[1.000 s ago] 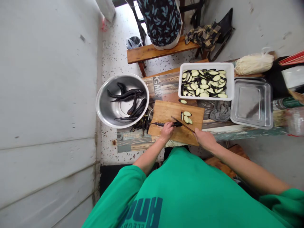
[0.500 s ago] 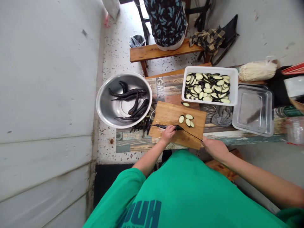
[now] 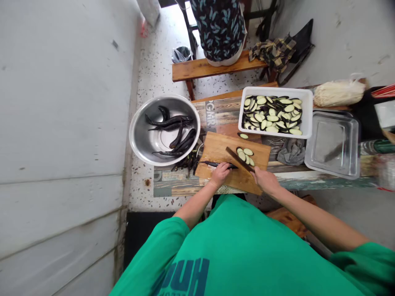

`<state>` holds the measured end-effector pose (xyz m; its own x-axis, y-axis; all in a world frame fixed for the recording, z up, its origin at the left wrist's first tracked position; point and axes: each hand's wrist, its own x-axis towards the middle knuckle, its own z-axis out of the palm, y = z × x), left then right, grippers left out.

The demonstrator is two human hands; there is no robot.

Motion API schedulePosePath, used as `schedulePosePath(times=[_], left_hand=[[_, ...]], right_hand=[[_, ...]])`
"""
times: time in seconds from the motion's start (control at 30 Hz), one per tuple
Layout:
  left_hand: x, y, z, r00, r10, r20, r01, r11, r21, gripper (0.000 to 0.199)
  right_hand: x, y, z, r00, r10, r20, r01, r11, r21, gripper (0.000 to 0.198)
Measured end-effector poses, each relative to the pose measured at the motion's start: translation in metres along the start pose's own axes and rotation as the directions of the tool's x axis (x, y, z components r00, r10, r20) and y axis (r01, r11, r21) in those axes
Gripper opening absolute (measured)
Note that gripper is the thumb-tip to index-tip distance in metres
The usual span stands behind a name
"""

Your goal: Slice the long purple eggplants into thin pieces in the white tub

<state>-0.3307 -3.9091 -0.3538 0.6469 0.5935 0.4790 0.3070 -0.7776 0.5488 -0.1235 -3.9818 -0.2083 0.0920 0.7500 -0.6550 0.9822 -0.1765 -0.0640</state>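
Note:
My left hand (image 3: 220, 174) is closed over a dark eggplant (image 3: 210, 163) lying along the near side of the wooden cutting board (image 3: 212, 143). In my right hand (image 3: 266, 181) is the handle of a knife (image 3: 238, 158), its blade tilted across the board toward the far left. Beside the blade's far side sit several pale oval eggplant slices (image 3: 248, 151). One more slice (image 3: 243, 135) lies at the board's far edge. The cut end of the eggplant is just left of the knife, apart from it.
A steel bowl (image 3: 134, 142) with whole eggplants stands left. Behind the board is a white tub (image 3: 309, 113) of slices. A grey cloth (image 3: 291, 151) and a clear plastic container (image 3: 332, 166) are to the right. A person (image 3: 220, 31) sits on a bench (image 3: 188, 70) beyond.
The knife has moved left and away from me, from beside the eggplant's end to against the slices. Another slice now lies in the group. My left hand stays on the eggplant.

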Motion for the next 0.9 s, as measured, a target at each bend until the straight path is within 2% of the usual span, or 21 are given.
schedulePosePath(times=[0.1,0.23,0.5,0.57,0.67,0.73,0.9], left_hand=[[0.0,0.0,0.0,1.0,0.015,0.013,-0.015,1.0,-0.003,0.027],[-0.002,0.0,-0.002,0.999,0.018,0.049,-0.017,1.0,-0.011,0.029],[-0.001,0.001,-0.002,0.999,0.008,0.045,-0.009,1.0,0.016,0.024],[-0.002,0.001,-0.007,0.999,-0.006,0.051,0.006,1.0,0.006,0.023],[-0.006,-0.001,-0.016,0.997,-0.072,-0.002,0.072,0.995,0.07,0.023],[-0.009,-0.002,-0.019,0.994,-0.102,-0.04,0.107,0.986,0.131,0.022],[-0.004,-0.002,-0.004,0.999,-0.018,0.031,0.015,0.995,0.097,0.024]], right_hand=[[-0.021,0.015,-0.005,0.996,-0.089,0.027,0.09,0.993,-0.071,0.036],[-0.029,0.022,-0.006,0.992,-0.107,0.067,0.115,0.985,-0.127,0.032],[0.026,-0.023,0.008,0.996,-0.086,-0.035,0.084,0.995,-0.056,0.037],[0.032,-0.025,0.012,0.997,-0.056,-0.052,0.054,0.998,-0.031,0.039],[0.028,-0.011,0.014,0.996,0.037,-0.079,-0.034,0.999,0.043,0.042],[0.019,0.001,0.012,0.995,0.053,-0.088,-0.05,0.998,0.035,0.042],[-0.009,0.016,-0.001,0.996,-0.075,-0.042,0.071,0.993,-0.1,0.036]])
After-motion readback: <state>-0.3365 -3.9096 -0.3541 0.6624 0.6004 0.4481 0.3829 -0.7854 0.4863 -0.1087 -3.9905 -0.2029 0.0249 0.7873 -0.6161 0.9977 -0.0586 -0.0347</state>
